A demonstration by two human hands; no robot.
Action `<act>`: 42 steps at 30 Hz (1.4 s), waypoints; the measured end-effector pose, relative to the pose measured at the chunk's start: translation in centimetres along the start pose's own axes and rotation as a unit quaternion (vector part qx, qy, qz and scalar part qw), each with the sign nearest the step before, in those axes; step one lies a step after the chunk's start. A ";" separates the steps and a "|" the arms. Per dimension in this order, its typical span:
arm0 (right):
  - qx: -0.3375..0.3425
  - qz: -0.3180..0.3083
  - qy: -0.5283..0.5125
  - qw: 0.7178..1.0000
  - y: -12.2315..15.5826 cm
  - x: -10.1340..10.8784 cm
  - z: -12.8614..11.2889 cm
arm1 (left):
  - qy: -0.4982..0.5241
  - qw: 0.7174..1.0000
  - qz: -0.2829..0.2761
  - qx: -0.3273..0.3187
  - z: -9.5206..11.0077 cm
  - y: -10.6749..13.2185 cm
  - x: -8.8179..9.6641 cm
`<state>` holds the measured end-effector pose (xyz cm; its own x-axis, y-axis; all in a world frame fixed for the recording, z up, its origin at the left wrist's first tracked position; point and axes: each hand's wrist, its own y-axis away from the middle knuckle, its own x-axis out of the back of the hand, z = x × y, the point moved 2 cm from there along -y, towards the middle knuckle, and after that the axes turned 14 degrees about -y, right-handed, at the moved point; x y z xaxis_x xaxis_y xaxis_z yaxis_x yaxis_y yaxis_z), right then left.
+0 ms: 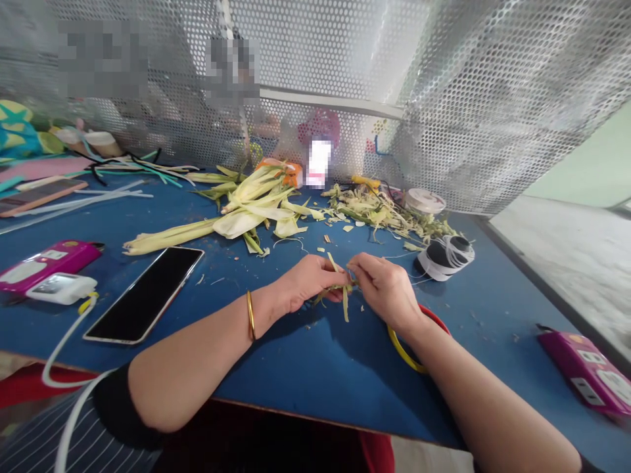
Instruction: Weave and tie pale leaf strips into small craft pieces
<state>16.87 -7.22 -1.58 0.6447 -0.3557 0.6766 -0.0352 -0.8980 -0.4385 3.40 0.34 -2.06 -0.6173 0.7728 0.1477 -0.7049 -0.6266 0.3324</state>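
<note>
Over the middle of the blue table, my left hand (315,279) pinches a thin pale-green corn husk strip (346,303) whose ends stick out above and below the fingers. Close beside it is my right hand (387,286), fingers pressed together at the strip's edge; whatever is between those fingertips is too small to make out. White thread (394,255) runs from a dark spool (446,256) toward my right hand. Under my right wrist lies a red and yellow ring (407,351), partly covered by the forearm.
A heap of corn husks (251,210) lies beyond my left hand, with shredded husk bits (374,213) to its right. A black-screened phone (148,292) and a magenta device (54,263) are at left. Another magenta device (586,368) lies right. Perforated sheeting (335,59) stands behind.
</note>
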 end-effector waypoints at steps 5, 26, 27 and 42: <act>-0.048 0.014 -0.045 0.998 0.1 -0.4 0.0 | -0.067 0.996 0.017 -0.050 -0.2 -0.2 0.1; -0.313 0.006 -0.454 0.834 -0.2 -1.2 1.0 | 0.024 0.988 0.085 -0.123 0.5 -0.1 0.7; -0.303 0.007 -0.433 0.849 -0.2 -1.3 1.0 | 0.011 0.986 0.104 -0.130 0.5 -0.2 0.7; 0.153 0.055 0.170 0.972 0.7 -0.1 -1.3 | -0.055 0.978 0.143 -0.138 0.5 -0.1 0.9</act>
<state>15.81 -8.19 -1.16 0.3594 -0.5565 0.7491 0.1724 -0.7493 -0.6394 3.11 1.15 -1.48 -0.7726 0.5579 0.3031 -0.5855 -0.8107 0.0000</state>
